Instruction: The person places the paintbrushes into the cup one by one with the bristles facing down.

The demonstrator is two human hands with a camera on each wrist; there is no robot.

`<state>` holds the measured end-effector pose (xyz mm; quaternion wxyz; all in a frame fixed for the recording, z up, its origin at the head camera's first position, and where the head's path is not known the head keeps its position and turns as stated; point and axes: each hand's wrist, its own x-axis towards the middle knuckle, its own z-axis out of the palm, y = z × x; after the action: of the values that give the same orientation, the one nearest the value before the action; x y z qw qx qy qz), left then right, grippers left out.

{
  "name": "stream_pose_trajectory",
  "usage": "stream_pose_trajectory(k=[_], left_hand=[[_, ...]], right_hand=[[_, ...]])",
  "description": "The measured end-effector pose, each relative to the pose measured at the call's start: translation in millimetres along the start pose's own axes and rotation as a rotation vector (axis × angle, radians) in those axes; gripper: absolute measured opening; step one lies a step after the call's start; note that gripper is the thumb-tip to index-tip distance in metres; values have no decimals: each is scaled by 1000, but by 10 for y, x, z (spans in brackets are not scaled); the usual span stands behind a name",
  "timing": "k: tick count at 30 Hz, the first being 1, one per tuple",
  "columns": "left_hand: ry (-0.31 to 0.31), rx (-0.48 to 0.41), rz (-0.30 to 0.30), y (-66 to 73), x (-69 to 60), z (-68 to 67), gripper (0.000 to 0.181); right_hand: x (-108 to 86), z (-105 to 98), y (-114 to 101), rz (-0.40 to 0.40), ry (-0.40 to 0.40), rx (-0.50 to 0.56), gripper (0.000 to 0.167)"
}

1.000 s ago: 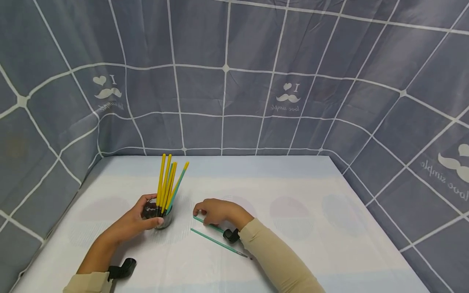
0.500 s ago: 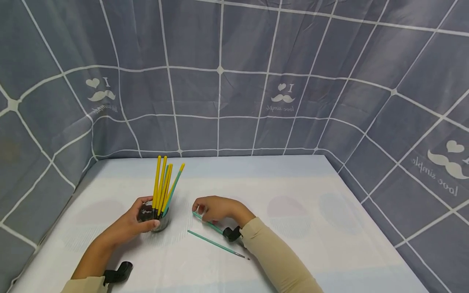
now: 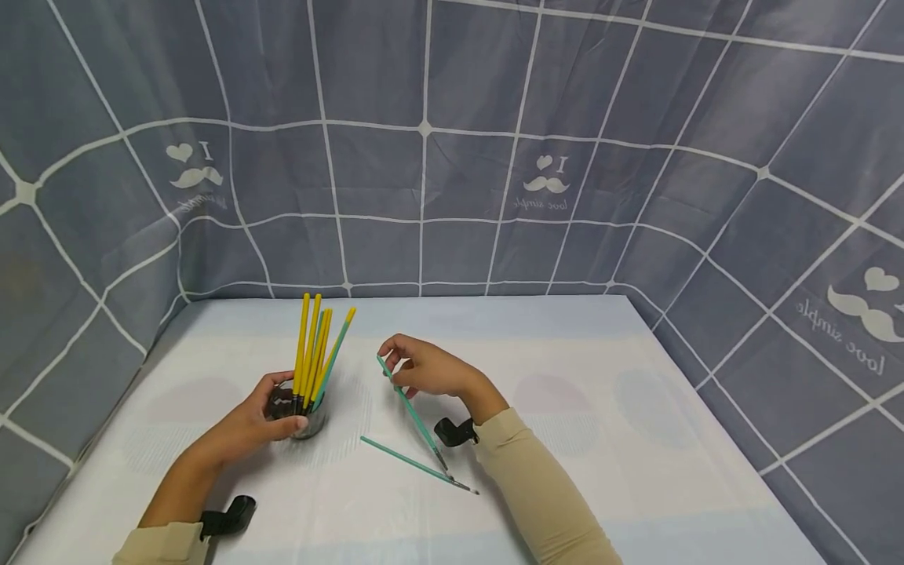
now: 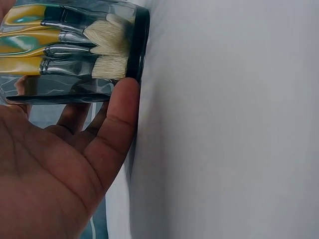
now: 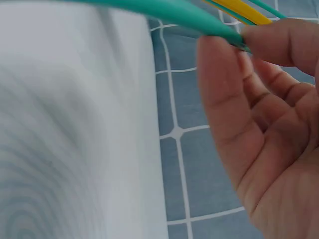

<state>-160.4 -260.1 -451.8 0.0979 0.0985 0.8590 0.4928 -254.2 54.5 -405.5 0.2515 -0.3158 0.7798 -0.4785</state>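
Note:
My left hand (image 3: 243, 430) grips a clear glass (image 3: 316, 424) standing on the table at centre left, thumb in front and fingers on its far side. Several paintbrushes (image 3: 302, 349) with yellow or green handles lean in it, handles up. Through the glass wall in the left wrist view, pale bristles (image 4: 110, 67) show near the bottom. To the right of the glass, my right hand (image 3: 439, 370) pinches a green paintbrush (image 3: 418, 422) between thumb and fingers near its handle end. That brush slants down, bristles toward me. In the right wrist view its green handle (image 5: 149, 10) crosses the top.
A second green paintbrush (image 3: 406, 457) lies on the white table (image 3: 607, 486), its tip near the bristles of the held one. A grey curtain (image 3: 381, 169) with white lines hangs behind and along both sides. Each wrist wears a black camera (image 3: 229, 516).
My right hand has lifted the handle end of the green paintbrush and moved up and away from me, so the brush now slopes steeply. My left hand stays on the glass.

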Motion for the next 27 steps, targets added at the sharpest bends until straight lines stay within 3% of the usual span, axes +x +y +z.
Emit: stream_pose_trajectory(k=[10, 15, 27], left_hand=[[-10, -12, 10, -24, -28, 22, 80], [-11, -33, 44, -12, -30, 7, 78], [19, -27, 24, -2, -14, 52, 82]], right_hand=[[65, -36, -34, -133, 95, 192, 35], [116, -13, -172, -180, 248, 269, 40], [296, 161, -531, -337, 535, 370, 43]])
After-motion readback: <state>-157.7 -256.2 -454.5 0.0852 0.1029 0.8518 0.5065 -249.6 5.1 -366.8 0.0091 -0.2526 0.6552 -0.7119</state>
